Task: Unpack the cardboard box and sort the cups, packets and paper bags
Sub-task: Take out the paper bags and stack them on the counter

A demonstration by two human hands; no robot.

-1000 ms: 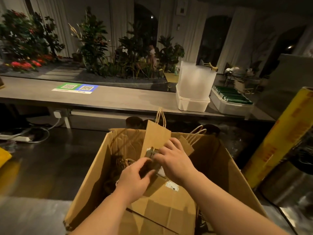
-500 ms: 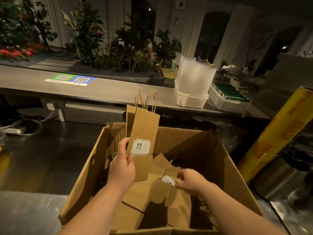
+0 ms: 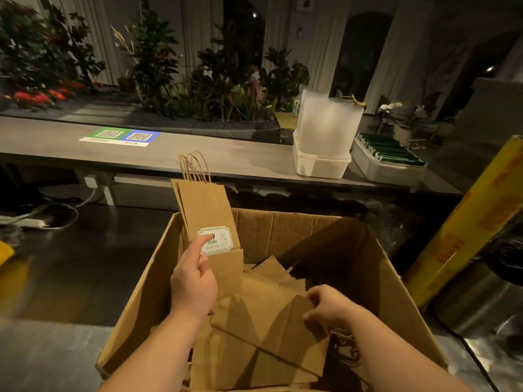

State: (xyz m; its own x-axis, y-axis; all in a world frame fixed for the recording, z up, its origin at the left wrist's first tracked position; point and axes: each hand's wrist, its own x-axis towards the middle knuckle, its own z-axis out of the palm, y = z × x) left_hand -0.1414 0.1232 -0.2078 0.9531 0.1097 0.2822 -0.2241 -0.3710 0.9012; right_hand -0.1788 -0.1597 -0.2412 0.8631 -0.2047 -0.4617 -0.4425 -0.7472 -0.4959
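Dim light covers a grey counter (image 3: 198, 157) backed by potted plants (image 3: 152, 60), and the open cardboard box (image 3: 382, 267) sits just below you on a dark worktop (image 3: 70, 278). Your left hand (image 3: 194, 281) pinches a thin stack of flat paper bags (image 3: 203, 207) upright by the box's left wall, what looks like the thumb on the label (image 3: 219, 241). Your right hand (image 3: 328, 305) curls its fingers round the edge of a loose bag (image 3: 268, 315) lying inside. They're light, floppy and easily creased, so grip across the folded body, not the twisted handles (image 3: 195, 166).
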